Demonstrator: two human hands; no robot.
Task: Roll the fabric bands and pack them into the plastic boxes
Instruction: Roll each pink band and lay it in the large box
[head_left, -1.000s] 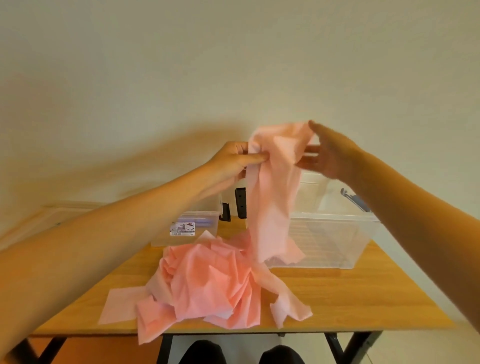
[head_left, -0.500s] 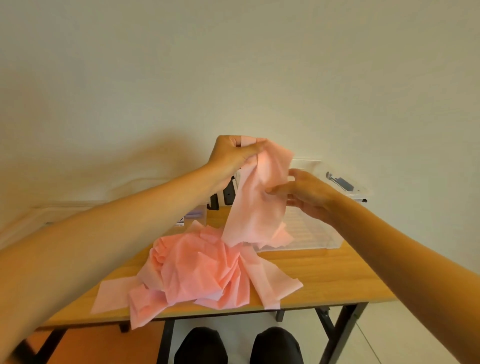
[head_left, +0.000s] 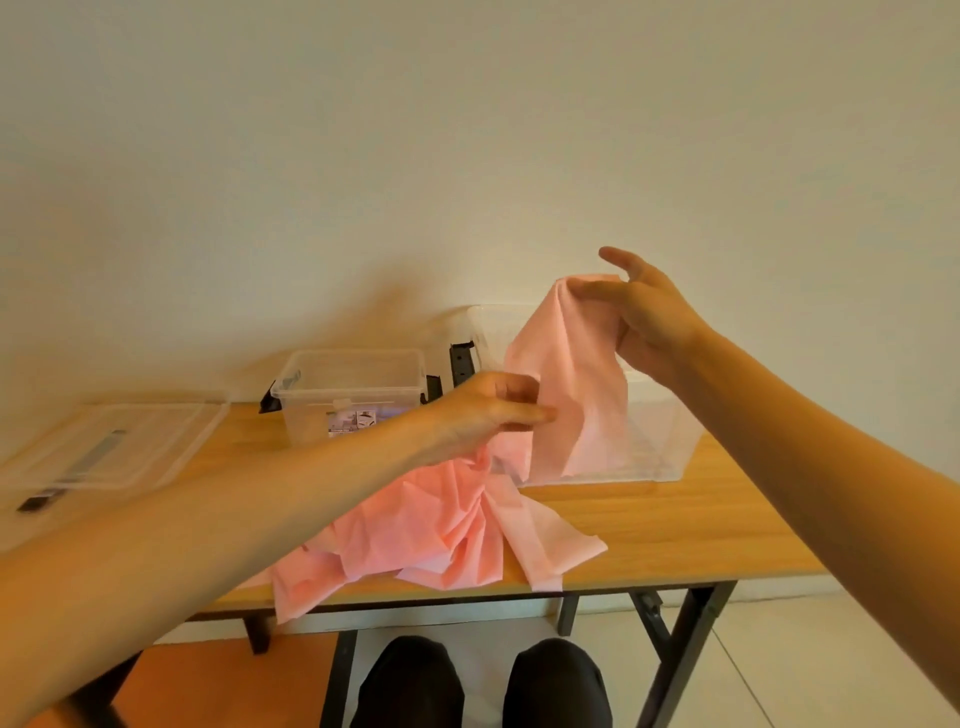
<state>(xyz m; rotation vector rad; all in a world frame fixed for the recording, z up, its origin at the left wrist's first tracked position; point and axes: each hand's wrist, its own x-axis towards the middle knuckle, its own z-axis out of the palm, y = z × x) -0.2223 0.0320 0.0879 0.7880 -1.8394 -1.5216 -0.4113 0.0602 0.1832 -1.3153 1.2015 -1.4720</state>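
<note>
Two clear plastic boxes are seen on the wooden bench (head_left: 675, 525): a smaller box (head_left: 348, 395) at the back left, bearing a label, and a larger box (head_left: 660, 441) at the back right, both with no lid on. One clear lid (head_left: 130, 441) is laid flat at the left end of the bench. A heap of pink fabric bands (head_left: 441, 540) is piled near the front edge; the bands in it cannot be counted, since they are crumpled together and partly covered by the left forearm. One corner of the heap is draped over the front edge.

One pink band (head_left: 571, 384) is held up in front of the larger box. Its top end is pinched in the grip of the right hand (head_left: 649, 317), with the forefinger raised free. Lower down, its left edge is pinched between thumb and fingers of the left hand (head_left: 488, 415).

Much of the larger box is hidden behind the raised band, and its contents cannot be made out. Bare bench is left open at the right, in front of that box. Two dark knees are visible beneath the bench.
</note>
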